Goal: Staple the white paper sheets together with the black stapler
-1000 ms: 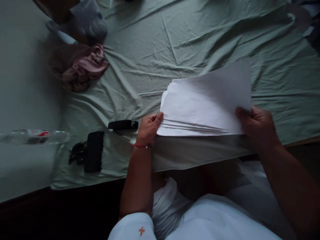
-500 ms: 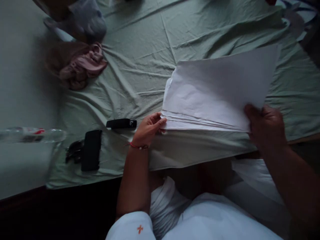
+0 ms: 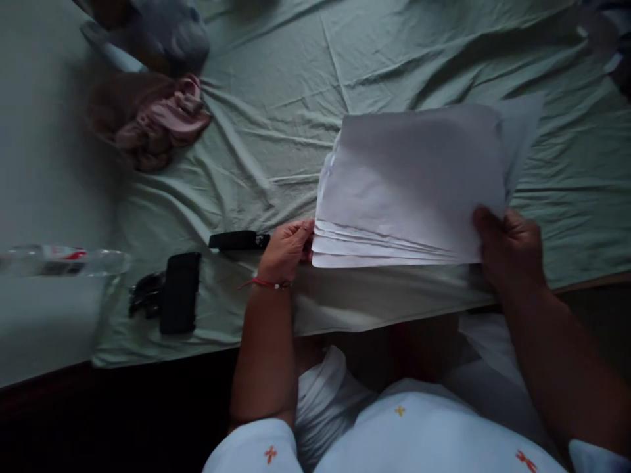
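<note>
Head cam, faces fwd & down, close, past shirt [image 3: 419, 433] onto green cloth [image 3: 276, 125].

Two hands [image 3: 513, 253], one paper stack [image 3: 409, 177], one bottle [image 3: 66, 261]

There's the stack of white paper [image 3: 409, 177], blank-faced, near edges fanned in steps, blurred paper jutting rightward, over the wrinkled green cloth [image 3: 276, 138]!

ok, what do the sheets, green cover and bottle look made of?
Sheets: paper, matte white, going by the thin, fanned edges.
Green cover: probably fabric, dull finish; it creases and drapes softly.
Bottle: likely clear plastic, shiny; it's see-through with highlights, though glass can't be ruled out.
</note>
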`<state>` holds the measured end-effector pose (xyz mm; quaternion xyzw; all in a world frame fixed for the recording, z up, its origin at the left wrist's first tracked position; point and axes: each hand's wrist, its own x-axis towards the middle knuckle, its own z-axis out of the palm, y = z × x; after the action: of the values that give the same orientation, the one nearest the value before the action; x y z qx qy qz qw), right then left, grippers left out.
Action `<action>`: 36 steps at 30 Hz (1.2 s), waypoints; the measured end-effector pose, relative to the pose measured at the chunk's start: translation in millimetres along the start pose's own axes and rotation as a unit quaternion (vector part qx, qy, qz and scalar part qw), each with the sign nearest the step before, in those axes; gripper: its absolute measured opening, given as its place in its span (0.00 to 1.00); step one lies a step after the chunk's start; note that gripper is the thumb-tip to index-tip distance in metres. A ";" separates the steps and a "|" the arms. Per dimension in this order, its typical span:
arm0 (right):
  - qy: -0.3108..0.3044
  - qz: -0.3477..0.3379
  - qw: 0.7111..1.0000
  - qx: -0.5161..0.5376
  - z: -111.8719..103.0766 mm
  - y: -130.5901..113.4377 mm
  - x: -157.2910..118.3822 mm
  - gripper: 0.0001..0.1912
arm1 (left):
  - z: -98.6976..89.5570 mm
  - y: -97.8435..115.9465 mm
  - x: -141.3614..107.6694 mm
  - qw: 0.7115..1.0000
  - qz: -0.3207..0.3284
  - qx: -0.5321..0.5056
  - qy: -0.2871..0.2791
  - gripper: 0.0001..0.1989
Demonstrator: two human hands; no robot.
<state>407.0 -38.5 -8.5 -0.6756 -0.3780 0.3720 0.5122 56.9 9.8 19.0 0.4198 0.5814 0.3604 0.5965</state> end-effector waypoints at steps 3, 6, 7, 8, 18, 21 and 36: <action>0.001 -0.003 1.000 0.013 1.5 -1.4 -0.8 0.16 | 0.0 -1.9 1.2 1.000 0.003 -0.007 0.006 0.25; -0.021 -0.007 1.000 -0.019 1.5 -4.0 -4.2 0.18 | -2.3 -5.2 2.4 1.000 0.002 0.012 0.008 0.21; -0.029 -0.011 0.999 -0.029 1.4 -4.7 -5.0 0.18 | -3.2 -6.2 2.8 1.000 0.000 0.016 0.009 0.20; -0.035 -0.016 0.999 -0.037 1.1 -5.2 -5.4 0.18 | -4.0 -7.0 3.0 1.000 -0.003 0.020 0.010 0.19; -0.035 -0.046 0.996 -0.065 -1.7 5.3 -0.5 0.17 | -3.8 -3.5 0.7 1.000 0.001 0.016 0.012 0.21; -0.037 -0.054 0.996 -0.062 -0.8 5.1 -0.4 0.17 | -2.2 -1.0 -1.4 1.000 -0.007 0.004 0.012 0.23; -0.020 -0.060 0.995 -0.075 0.7 4.4 0.3 0.18 | -8.9 1.2 -5.0 0.998 -0.035 -0.046 -0.013 0.30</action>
<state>407.1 -38.8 -12.9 -0.6807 -0.4543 0.3248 0.4741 47.8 6.4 22.3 0.3757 0.5708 0.3601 0.6352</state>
